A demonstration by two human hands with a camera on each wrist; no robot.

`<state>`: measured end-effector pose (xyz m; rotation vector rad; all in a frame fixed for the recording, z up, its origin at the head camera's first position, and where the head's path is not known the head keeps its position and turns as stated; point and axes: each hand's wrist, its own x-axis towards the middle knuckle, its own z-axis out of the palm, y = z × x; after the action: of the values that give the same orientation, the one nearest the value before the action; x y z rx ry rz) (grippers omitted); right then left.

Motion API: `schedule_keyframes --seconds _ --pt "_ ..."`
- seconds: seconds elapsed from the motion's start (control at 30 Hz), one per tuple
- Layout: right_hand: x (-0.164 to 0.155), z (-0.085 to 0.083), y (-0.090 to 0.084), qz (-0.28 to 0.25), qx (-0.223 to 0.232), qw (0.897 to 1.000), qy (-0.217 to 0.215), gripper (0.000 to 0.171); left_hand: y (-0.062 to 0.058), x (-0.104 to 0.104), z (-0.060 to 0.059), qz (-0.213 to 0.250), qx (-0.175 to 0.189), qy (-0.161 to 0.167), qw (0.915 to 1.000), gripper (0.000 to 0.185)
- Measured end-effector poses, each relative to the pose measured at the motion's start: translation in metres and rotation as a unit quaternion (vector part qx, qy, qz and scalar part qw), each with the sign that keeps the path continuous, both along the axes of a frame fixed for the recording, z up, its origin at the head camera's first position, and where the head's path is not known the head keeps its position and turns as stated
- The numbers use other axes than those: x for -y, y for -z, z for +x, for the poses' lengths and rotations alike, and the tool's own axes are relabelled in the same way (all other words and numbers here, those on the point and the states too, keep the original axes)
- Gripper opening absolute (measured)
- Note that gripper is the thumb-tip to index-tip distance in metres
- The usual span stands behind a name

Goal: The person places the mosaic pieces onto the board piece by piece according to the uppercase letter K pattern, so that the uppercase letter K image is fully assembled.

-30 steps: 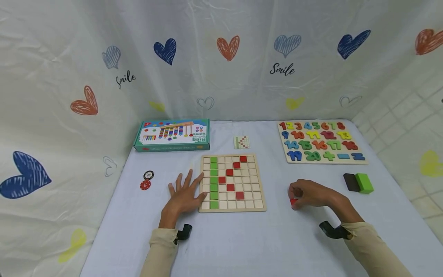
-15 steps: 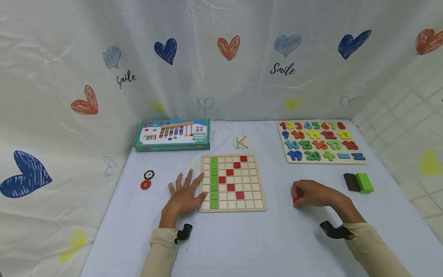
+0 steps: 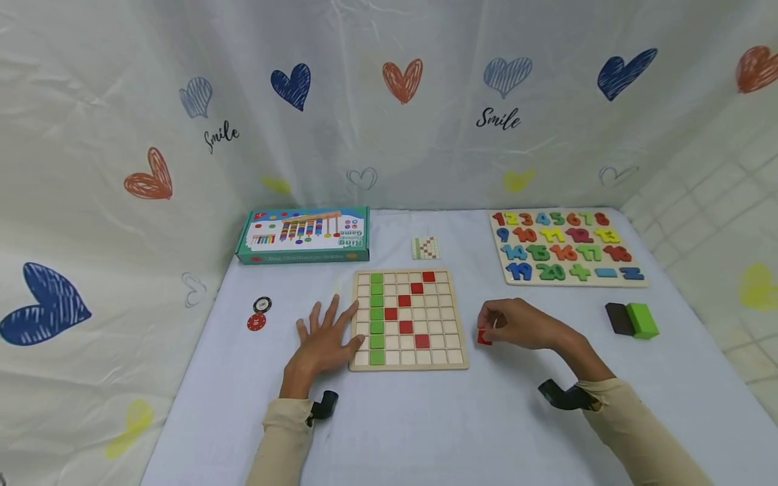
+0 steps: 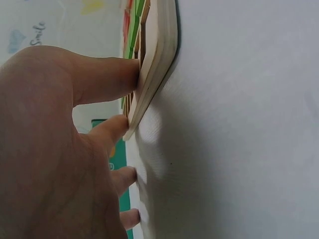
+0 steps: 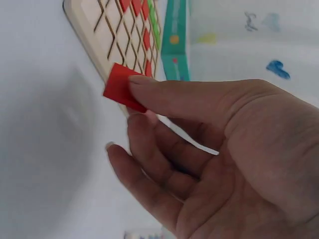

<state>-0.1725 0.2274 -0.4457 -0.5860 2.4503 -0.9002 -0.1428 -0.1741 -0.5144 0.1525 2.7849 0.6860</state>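
Observation:
A wooden grid board (image 3: 452, 317) lies mid-table with a green column of tiles (image 3: 376, 314) and a red zigzag of tiles (image 3: 405, 302). My left hand (image 3: 325, 337) lies flat on the cloth, fingers spread, its fingertips (image 4: 130, 74) touching the board's left edge (image 4: 157, 64). My right hand (image 3: 516, 324) hovers just right of the board and pinches a small red tile (image 3: 483, 337). The right wrist view shows the red tile (image 5: 122, 87) held between thumb and finger, near the board's corner (image 5: 99, 35).
A teal game box (image 3: 304, 236) stands at the back left, a small pattern card (image 3: 425, 248) behind the board, a number puzzle (image 3: 562, 246) at back right. Two chips (image 3: 258, 314) lie left; a green and black block (image 3: 633, 320) lies right.
My right hand has lifted the red tile off the cloth and moved left toward the board's right edge. The left hand has stayed put.

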Motion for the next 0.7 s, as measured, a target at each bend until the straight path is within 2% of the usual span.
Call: schedule_keyframes --seconds 0.3,0.43,0.7 --pt "0.045 0.007 0.025 -0.080 0.011 0.996 -0.024 0.013 -0.001 -0.001 0.000 -0.001 0.001 -0.004 1.0000 0.076" --pt "0.054 0.012 0.036 -0.094 0.011 0.995 -0.023 0.011 0.000 -0.002 0.000 -0.012 0.003 -0.002 0.9999 0.076" --pt "0.061 0.020 0.047 -0.099 -0.030 0.995 0.007 0.011 -0.001 -0.002 -0.001 -0.014 0.005 0.001 0.9999 0.076"
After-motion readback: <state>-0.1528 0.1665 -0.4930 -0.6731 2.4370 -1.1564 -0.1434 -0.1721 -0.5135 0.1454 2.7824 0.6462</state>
